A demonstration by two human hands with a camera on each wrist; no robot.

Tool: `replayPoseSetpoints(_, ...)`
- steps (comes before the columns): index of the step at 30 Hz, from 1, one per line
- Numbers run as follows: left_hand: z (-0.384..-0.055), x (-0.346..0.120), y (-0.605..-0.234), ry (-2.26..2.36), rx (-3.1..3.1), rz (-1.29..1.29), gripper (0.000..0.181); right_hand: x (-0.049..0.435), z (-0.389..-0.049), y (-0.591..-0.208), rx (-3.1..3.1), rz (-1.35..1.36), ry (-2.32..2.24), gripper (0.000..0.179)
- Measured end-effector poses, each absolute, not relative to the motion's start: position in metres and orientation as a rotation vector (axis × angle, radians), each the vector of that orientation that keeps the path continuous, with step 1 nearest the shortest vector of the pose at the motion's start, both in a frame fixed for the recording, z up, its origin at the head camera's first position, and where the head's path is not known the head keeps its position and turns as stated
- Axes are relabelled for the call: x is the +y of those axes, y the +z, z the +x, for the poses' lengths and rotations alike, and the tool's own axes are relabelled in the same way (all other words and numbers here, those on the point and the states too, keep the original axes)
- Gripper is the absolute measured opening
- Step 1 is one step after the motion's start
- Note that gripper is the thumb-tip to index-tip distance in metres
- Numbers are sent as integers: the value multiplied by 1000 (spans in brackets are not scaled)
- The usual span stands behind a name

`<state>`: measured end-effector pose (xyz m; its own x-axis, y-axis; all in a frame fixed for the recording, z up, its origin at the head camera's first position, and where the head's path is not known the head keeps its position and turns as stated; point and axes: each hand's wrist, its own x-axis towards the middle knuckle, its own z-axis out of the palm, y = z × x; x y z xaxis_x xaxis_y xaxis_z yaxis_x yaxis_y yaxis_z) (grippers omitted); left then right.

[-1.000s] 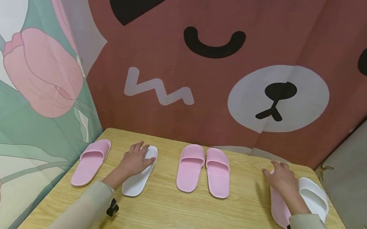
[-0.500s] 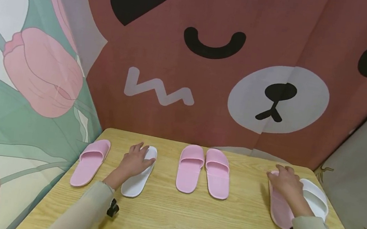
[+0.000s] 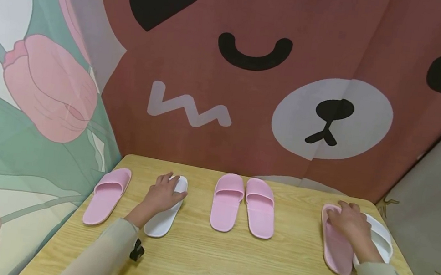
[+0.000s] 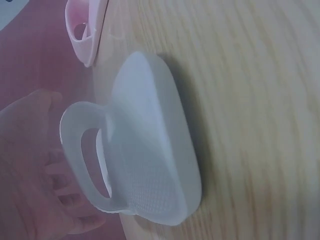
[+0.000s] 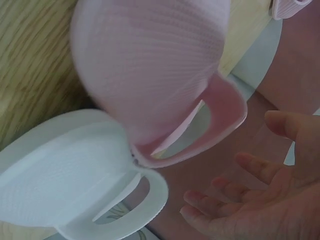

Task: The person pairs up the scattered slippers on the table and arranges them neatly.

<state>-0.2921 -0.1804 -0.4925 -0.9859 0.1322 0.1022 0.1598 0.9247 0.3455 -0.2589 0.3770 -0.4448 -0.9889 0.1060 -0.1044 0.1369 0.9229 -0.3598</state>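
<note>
My left hand (image 3: 161, 193) hovers above a white slide slipper (image 3: 163, 220), hiding most of its strap in the head view. The left wrist view has this white slipper (image 4: 145, 150) flat on the table, with the relaxed fingers apart from its strap. Over at the right, my right hand (image 3: 350, 222) is above a pink slipper (image 3: 334, 250) and partly covers the white slipper (image 3: 379, 239) beside it. In the right wrist view, that pink slipper (image 5: 155, 65) touches the white one (image 5: 75, 170), and the loosely spread hand (image 5: 260, 190) holds nothing.
Two pink slippers (image 3: 242, 206) lie side by side mid-table. Another pink slipper (image 3: 107, 196) is near the left edge. The wooden table (image 3: 197, 263) meets a bear-print curtain (image 3: 185, 151) at the back, with a tulip-print curtain (image 3: 36, 156) at the left.
My right hand has shifted right, from over the pink slipper towards the white one, uncovering more of the pink slipper. The left hand stays almost in place.
</note>
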Motion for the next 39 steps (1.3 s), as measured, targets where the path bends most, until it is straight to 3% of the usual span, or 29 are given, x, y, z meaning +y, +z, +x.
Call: replayPoseSetpoints(39,-288,-174,-494,-494,-3039,-224,76,425,-257,-463,2960,437,-549,78)
